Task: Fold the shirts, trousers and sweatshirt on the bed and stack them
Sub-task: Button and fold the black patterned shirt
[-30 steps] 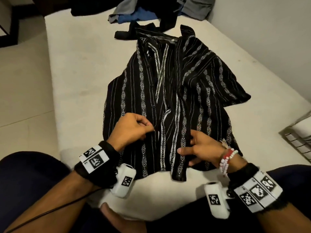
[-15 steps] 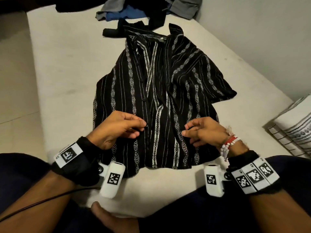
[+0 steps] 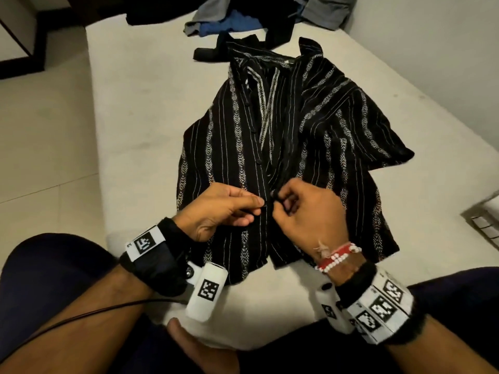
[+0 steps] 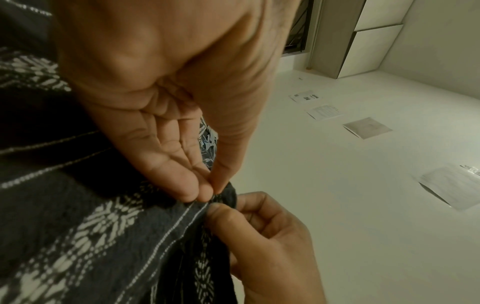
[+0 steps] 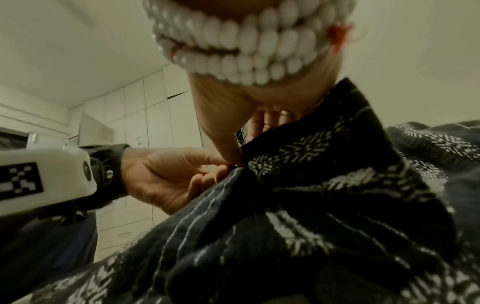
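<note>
At frame centre, the front edges of the black, white-patterned woven shirt (image 3: pixel 294 136) are pinched by the left hand (image 3: pixel 216 209) and right hand (image 3: pixel 307 211) on the cream bed (image 3: pixel 140 125).

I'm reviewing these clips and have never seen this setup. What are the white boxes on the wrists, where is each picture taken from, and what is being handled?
No robot here: a person works bare-handed, sitting at a bed. The white boxes are wrist cameras; the big picture comes from a head camera, the other two look along each hand. A black patterned shirt lies spread on the bed. The left hand and right hand each pinch its front edges at the middle. Other clothes lie heaped at the far end.
</note>
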